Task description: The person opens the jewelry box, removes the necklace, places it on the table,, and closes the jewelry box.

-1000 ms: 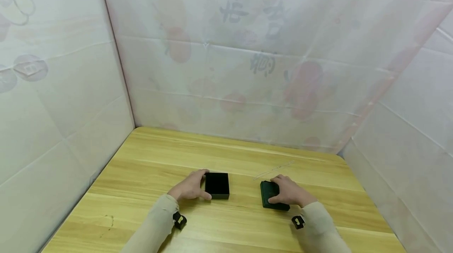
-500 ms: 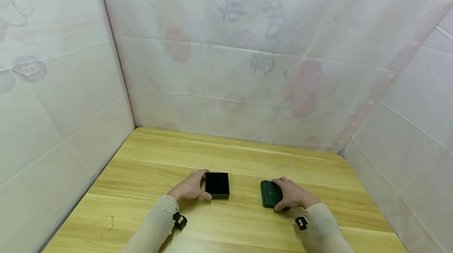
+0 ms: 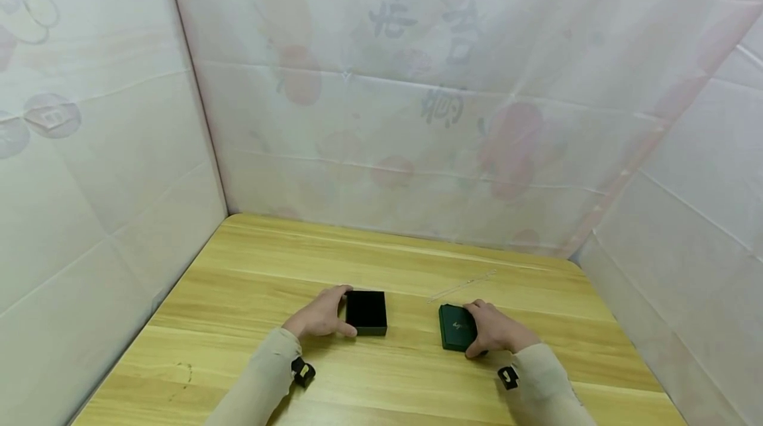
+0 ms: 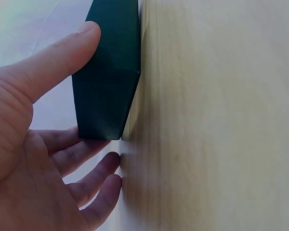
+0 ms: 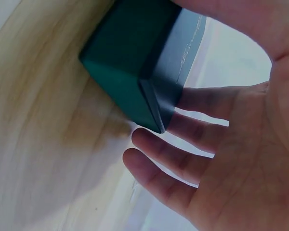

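Note:
On the left of the table, an uncovered dark green jewelry box (image 3: 366,311) shows its black inside. My left hand (image 3: 322,312) grips it from the left, thumb at the near side and fingers round the far side; the left wrist view shows the thumb (image 4: 89,41) on its green wall. To the right lies the green box lid (image 3: 456,328), gold lettering up. My right hand (image 3: 497,328) holds the lid between thumb at the near edge and fingers at the far edge, hiding its right part. Beyond the lid lies a thin silvery chain (image 3: 461,286).
The wooden table (image 3: 334,379) has rounded far corners. A printed pale cloth (image 3: 387,148) hangs behind it, with more cloth at the left and right sides. A black strap piece (image 3: 303,372) sits at each wrist.
My right thumb has slid off the lid's top to its near edge, and the hand has shifted slightly right, uncovering the gold lettering. The left hand and box have stayed still.

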`<state>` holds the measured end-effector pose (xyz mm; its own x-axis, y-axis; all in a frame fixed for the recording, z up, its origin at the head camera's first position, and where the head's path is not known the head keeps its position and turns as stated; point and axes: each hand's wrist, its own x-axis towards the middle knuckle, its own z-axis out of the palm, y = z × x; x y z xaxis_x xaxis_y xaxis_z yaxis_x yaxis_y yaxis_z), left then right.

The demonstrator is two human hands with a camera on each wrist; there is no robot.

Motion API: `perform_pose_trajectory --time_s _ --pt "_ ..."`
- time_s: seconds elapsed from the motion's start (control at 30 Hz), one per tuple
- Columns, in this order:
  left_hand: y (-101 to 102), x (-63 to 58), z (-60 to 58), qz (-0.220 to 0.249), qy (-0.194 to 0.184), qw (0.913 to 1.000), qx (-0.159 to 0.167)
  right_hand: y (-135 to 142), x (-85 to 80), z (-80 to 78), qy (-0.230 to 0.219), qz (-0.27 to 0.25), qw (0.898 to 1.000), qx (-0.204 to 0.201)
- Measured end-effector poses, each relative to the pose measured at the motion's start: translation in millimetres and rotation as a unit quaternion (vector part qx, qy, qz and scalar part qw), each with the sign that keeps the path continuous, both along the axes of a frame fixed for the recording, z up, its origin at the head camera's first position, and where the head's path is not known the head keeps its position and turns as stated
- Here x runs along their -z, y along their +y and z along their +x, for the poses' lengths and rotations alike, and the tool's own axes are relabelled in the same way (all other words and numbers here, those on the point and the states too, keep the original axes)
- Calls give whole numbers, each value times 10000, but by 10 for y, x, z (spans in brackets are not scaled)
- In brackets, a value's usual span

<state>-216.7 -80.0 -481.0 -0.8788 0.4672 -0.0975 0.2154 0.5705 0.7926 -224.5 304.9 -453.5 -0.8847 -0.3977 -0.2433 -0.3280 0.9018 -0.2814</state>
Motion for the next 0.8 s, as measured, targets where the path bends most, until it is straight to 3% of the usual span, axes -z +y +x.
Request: perform_pose_trajectory --time_s 0.8 --pt "-2 -4 -26 1 -87 10000 -49 -219 -55 6 273 -257 9993 -54"
